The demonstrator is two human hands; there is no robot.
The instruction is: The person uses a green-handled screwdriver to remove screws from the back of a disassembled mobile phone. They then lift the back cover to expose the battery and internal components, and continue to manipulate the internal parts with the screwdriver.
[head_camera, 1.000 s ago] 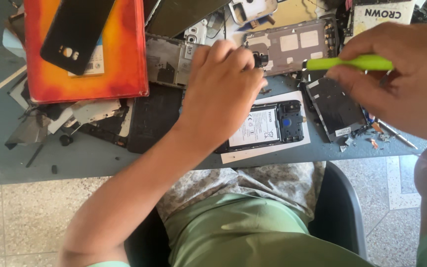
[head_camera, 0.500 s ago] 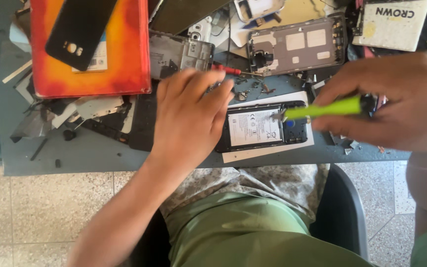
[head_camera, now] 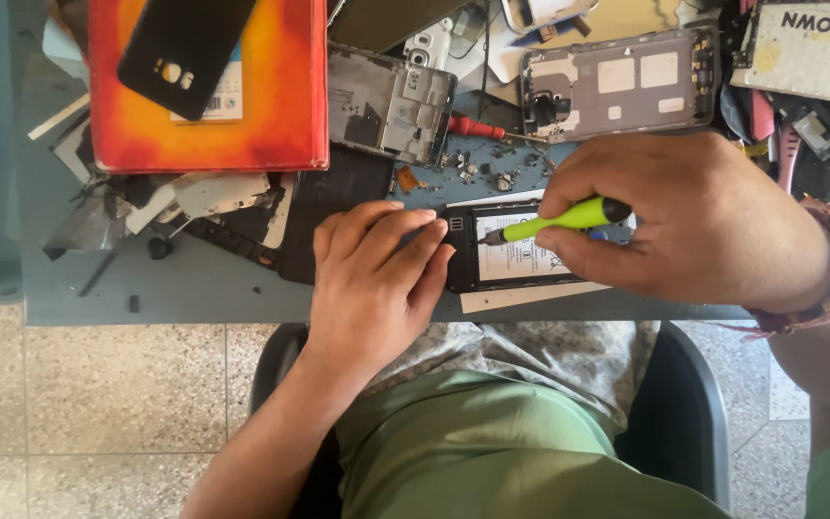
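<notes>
Opened phone (head_camera: pixel 521 259): left hand (head_camera: pixel 377 279) lying flat, bracing it; right hand (head_camera: pixel 684 221) gripping green screwdriver (head_camera: pixel 559 219); tip risks slipping, gouging battery

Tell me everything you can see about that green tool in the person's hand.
The green screwdriver is slim, with a bright yellow-green handle that looks like plastic, a black end cap and a thin metal tip. It lies nearly level, tip pointing left and slightly down onto the top edge of the opened phone. The right hand pinches its handle between thumb and fingers, hiding the rear part. The left hand rests at the phone's left end, not touching the tool.
</notes>
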